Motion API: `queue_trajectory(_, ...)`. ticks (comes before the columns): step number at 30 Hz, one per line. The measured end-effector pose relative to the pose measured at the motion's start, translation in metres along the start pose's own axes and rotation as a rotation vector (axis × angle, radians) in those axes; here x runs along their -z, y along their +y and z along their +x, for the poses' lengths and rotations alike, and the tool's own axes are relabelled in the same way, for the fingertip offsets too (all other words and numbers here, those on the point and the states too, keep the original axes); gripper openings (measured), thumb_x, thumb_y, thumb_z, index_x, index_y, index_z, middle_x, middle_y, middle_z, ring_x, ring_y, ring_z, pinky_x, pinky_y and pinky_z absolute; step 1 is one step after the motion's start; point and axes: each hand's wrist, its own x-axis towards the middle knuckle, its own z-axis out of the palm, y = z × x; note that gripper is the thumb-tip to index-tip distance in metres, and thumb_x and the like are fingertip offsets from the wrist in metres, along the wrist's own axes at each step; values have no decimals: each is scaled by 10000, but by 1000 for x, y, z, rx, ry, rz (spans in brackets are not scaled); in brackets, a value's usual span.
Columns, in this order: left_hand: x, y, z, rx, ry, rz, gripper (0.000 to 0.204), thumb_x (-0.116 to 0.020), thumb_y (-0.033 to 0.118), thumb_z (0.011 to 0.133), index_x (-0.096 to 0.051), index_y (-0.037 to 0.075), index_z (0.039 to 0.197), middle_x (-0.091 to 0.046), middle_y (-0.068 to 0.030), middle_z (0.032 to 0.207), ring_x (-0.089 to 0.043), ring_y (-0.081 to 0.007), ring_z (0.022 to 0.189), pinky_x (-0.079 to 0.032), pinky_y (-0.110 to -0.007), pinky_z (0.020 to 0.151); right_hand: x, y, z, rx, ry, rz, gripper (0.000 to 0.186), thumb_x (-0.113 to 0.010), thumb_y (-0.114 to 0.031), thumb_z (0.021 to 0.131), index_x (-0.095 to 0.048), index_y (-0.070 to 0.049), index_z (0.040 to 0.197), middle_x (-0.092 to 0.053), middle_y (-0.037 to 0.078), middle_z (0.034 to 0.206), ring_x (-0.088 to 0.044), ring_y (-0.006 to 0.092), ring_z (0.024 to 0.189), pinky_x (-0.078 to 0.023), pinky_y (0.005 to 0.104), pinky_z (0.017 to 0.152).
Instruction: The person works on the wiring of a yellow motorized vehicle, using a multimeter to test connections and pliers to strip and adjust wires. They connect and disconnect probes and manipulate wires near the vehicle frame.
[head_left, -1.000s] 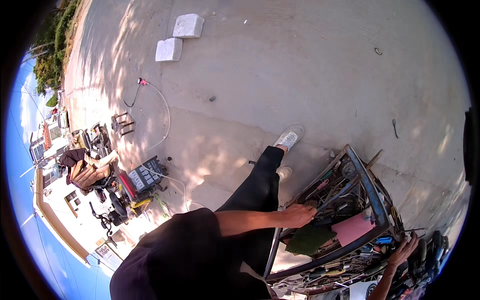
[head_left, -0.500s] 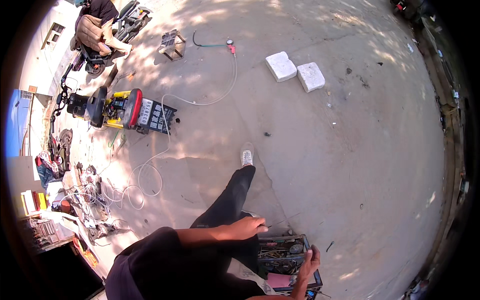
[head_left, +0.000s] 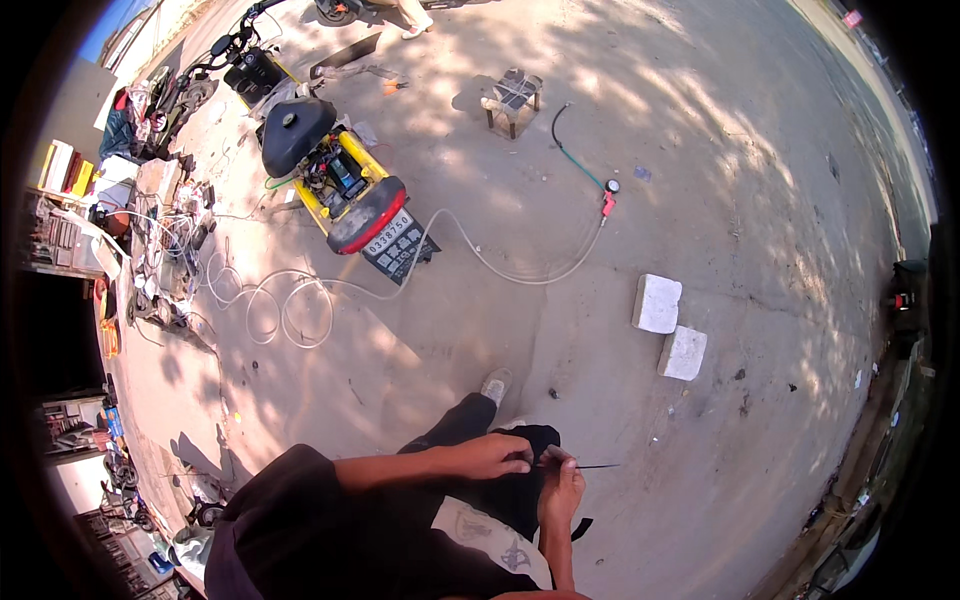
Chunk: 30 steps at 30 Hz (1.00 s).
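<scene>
Both of my hands are close together above my black-clad lap, a small gap between them. My right hand (head_left: 562, 488) is closed with a thin dark rod (head_left: 600, 466) pinched between thumb and fingers; the rod sticks out to the right, and its other end is hidden. My left hand (head_left: 492, 456) is beside it with the fingers curled in; whatever they hold, if anything, is hidden. Farther off to the left stands a yellow and black scooter (head_left: 337, 180), its seat raised and the wiring under it exposed.
A clear air hose (head_left: 520, 281) curls over the ground to a red inflator gauge (head_left: 609, 197). Two white blocks (head_left: 657, 304) lie at the right. A small stool (head_left: 513, 92) stands farther back. Tools and clutter (head_left: 160, 235) line the left side. Part of another person's leg (head_left: 412, 14) shows at the top.
My view has swung left, so the scooter and blocks sit farther right. My right hand has left the tool crate and come to my left hand; the crate is no longer in view.
</scene>
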Motion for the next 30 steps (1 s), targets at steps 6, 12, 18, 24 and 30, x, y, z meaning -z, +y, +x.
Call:
queue_trajectory(6,108,-21,24,197,287,301,268,-652,203,907,-658,67,1137,-641,-144,1127,-660,-342,1010,-528,-460,871,12,-86,134,-3,-106,-556,415,-487,-333,1095,-667,36,1034,-524,11,685,-576,154,709,-508,312,722)
queue_trajectory(12,222,-25,67,551,399,311,275,-613,101,801,-691,102,1064,-711,-138,994,-651,-361,1070,-540,-490,830,-5,-136,275,-1,-394,-1430,316,-757,-247,852,-758,-27,1080,-660,150,813,-665,279,771,-530,362,757)
queue_trajectory(18,270,14,100,607,526,129,246,-618,89,786,-714,72,1011,-726,-141,1027,-640,-342,1084,-541,-464,852,-77,-217,402,-366,-695,-1541,322,-799,-163,769,-756,-9,1048,-749,119,914,-688,187,785,-545,325,739)
queue_trajectory(24,342,60,110,469,369,-360,252,-642,72,790,-716,30,1027,-736,-145,967,-693,-309,935,-546,-411,814,-133,-246,506,-364,-890,-1804,308,-773,-208,769,-738,-53,1033,-735,155,903,-711,331,874,-550,417,800)
queue_trajectory(30,434,48,103,296,258,-654,282,-682,78,823,-710,-9,1090,-744,-121,949,-704,-215,896,-547,-357,806,-282,-296,568,-777,-697,-1556,196,-703,-12,725,-742,31,912,-697,37,782,-628,137,717,-508,313,667)
